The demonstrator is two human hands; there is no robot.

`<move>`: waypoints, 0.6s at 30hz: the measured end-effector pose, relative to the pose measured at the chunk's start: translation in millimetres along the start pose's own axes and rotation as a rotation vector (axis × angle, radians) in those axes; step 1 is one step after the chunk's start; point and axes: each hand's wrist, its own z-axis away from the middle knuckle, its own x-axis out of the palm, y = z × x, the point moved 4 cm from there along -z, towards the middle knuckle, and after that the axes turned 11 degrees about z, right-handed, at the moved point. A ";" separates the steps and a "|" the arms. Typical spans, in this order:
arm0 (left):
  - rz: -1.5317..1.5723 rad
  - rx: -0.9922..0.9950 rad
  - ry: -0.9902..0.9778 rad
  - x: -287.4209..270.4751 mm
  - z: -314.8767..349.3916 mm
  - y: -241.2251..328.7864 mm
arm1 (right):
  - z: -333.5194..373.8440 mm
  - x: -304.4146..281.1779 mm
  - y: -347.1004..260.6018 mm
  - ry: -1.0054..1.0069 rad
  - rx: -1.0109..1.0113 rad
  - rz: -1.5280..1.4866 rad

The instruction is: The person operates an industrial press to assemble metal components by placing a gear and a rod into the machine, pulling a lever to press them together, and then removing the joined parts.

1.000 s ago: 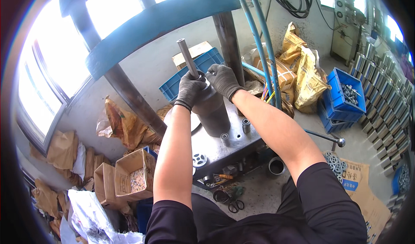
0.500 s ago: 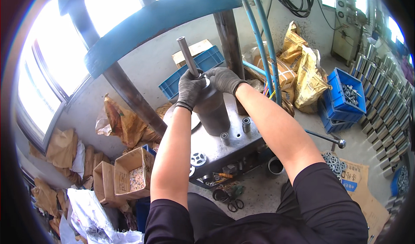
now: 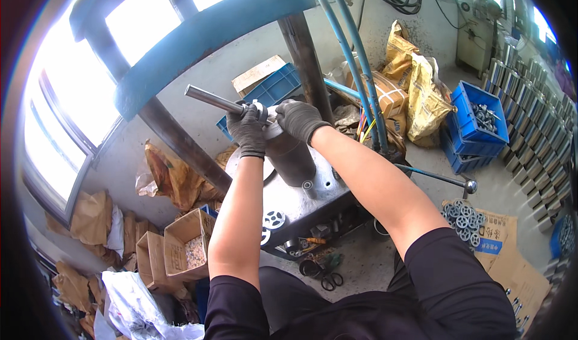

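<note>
My left hand (image 3: 247,130), in a dark knit glove, is closed round a metal rod (image 3: 214,99). The rod tilts up to the left, and a pale ring-like part (image 3: 261,112) shows at its lower end. Beneath the hands stands a dark upright cylinder (image 3: 292,162) on the metal press table (image 3: 283,206). My right hand (image 3: 298,120), gloved too, rests curled at the cylinder's top rim; what its fingers hold is hidden. A small metal sleeve (image 3: 308,189) stands in front of the cylinder.
Blue press frame (image 3: 211,30) arches over the table on dark posts. Spoked metal discs (image 3: 274,219) lie at the table's left edge. A lever with a ball end (image 3: 470,186) sticks out right. Cardboard boxes (image 3: 183,244) stand left; blue crates (image 3: 478,120) and stacked metal tubes (image 3: 524,129) stand right.
The rod has swung from nearly upright to a strong leftward tilt, its lower end lifting from the cylinder's top. My left hand moved left with it. A second small sleeve no longer shows.
</note>
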 end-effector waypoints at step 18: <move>-0.341 0.415 -0.185 1.0 164.9 110.2 | 179.7 -15.5 26.6 -0.199 0.458 -1.950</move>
